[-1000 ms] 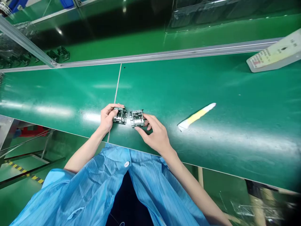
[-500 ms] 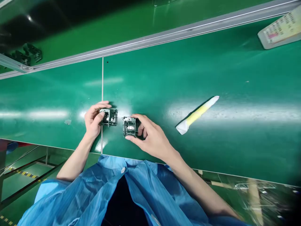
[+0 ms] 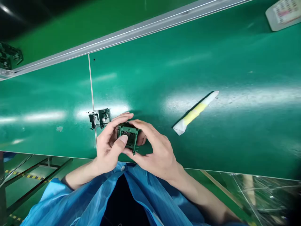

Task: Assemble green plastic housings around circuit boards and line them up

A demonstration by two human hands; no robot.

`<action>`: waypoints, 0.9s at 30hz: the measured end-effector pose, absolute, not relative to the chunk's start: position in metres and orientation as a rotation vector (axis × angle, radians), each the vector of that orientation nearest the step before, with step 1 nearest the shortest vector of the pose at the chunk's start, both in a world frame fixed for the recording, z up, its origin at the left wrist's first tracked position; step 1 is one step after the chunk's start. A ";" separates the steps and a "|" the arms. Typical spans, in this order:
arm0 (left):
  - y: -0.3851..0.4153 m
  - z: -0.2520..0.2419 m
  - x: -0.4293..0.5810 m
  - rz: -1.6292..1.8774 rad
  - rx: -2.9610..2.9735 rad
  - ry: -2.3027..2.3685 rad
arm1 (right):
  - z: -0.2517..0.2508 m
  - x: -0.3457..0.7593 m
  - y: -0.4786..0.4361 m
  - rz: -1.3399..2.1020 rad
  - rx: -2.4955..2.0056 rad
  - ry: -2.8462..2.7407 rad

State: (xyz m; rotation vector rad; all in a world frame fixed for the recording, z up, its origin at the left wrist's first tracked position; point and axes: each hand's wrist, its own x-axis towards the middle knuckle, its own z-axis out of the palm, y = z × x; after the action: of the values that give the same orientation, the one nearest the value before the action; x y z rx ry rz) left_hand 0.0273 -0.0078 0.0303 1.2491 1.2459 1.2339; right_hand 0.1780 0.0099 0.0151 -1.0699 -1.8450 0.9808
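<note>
Between both hands I hold a dark, boxy open-frame part (image 3: 132, 135) with thin posts, tilted near the front edge of the green table. My left hand (image 3: 109, 147) grips its left side, the thumb lying across its face. My right hand (image 3: 155, 147) is closed round the right side, thumb below and fingers above. A similar dark frame part (image 3: 100, 118) rests on the table just left of my hands, over the seam, touched by neither. Parts of the held piece are hidden behind my fingers.
A white and yellow wrapped strip (image 3: 195, 114) lies to the right. A pale container with a printed label (image 3: 284, 14) stands at the far right. A metal rail (image 3: 141, 31) runs along the back, and more dark parts (image 3: 10, 55) sit beyond it at left.
My left hand has let go of the left frame part and moved right to the other one. That part is now raised and tilted between both hands. The view has shifted slightly.
</note>
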 end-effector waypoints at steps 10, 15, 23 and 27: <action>-0.011 0.034 0.036 1.243 1.129 1.272 | 0.014 0.185 0.001 0.762 -1.021 -1.991; -0.026 0.041 0.010 1.339 1.672 1.379 | 0.012 0.205 0.013 0.657 -1.122 -2.114; -0.017 0.008 -0.093 1.058 1.589 1.610 | 0.001 0.184 0.049 0.798 -1.324 -2.200; -0.006 -0.007 -0.094 0.874 1.634 1.546 | 0.005 0.152 0.054 0.761 -1.199 -2.296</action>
State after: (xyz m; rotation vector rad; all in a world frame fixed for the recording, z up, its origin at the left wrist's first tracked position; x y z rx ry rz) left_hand -0.0940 -0.0057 -0.0071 1.6342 1.5458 0.8739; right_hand 0.1518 0.0544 0.0051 -1.1994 -2.2957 0.7610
